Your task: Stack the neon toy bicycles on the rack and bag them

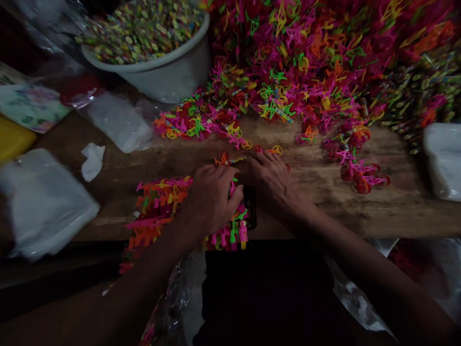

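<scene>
My left hand (212, 197) lies over bundled rows of small bright plastic toys (162, 192) at the table's front edge. Its fingers are curled and its thumb bends in beside pink and green pieces; what sits in the grip is hidden. My right hand (272, 180) reaches down to the wood with bent fingers. Red and yellow looped ends of a plastic toy (276, 150) show at its fingertips. Between the hands stands a black frame-like holder (250, 207). Just beyond my left fingers, one orange toy with a candy-like patterned stick (230, 160) lies on the table.
A large heap of pink, orange and green plastic toys (317, 62) covers the back. A white tub (173, 72) full of small wrapped pieces stands back left. Clear plastic bags (50, 202) lie left, a white plastic stack (442, 158) right. Patterned sticks (414, 91) pile behind it.
</scene>
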A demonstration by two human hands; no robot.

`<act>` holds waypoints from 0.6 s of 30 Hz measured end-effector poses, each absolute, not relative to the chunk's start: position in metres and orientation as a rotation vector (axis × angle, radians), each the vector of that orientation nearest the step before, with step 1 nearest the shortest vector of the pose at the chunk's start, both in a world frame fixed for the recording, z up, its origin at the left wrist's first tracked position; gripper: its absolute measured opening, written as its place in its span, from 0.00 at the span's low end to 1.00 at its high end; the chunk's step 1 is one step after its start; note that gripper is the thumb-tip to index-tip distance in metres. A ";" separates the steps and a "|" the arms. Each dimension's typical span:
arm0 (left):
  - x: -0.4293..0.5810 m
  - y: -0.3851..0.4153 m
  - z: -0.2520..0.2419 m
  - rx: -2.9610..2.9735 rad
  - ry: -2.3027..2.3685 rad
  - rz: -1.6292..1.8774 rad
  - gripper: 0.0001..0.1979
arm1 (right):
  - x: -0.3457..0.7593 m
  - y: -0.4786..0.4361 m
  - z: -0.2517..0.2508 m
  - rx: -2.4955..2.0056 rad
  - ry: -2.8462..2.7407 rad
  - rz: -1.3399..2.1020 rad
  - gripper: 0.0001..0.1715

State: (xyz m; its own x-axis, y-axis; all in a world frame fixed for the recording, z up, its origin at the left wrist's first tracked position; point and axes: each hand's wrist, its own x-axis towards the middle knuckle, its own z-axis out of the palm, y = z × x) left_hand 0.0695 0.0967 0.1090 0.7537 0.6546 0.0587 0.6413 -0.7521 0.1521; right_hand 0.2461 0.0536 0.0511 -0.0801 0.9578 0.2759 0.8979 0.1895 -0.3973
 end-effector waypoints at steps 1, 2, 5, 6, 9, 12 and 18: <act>0.070 0.097 0.109 2.822 1.042 0.165 0.15 | 0.243 0.067 0.052 -1.768 -2.034 0.147 0.10; 0.070 0.097 0.109 2.816 1.032 0.168 0.15 | 0.240 0.079 0.051 -1.800 -2.055 0.143 0.10; 0.069 0.097 0.110 2.798 1.012 0.175 0.16 | 0.232 0.103 0.044 -1.815 -2.092 0.166 0.13; 0.069 0.097 0.110 2.793 1.007 0.174 0.16 | 0.230 0.108 0.041 -1.802 -2.104 0.165 0.14; 0.068 0.096 0.111 2.783 1.004 0.179 0.17 | 0.231 0.117 0.039 -1.771 -2.162 0.160 0.14; 0.067 0.096 0.110 2.788 1.007 0.209 0.17 | 0.241 0.114 0.046 -1.802 -2.186 0.187 0.12; 0.068 0.103 0.107 2.809 1.005 0.256 0.15 | 0.270 0.043 0.054 -1.671 -1.874 0.127 0.10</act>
State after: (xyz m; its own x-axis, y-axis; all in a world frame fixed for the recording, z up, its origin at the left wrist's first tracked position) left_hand 0.0678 0.1032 0.1069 0.7612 0.6391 0.1103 0.6140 -0.7649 0.1947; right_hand 0.2704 0.0431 0.0536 -0.0101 0.9262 0.3769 0.8669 0.1960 -0.4583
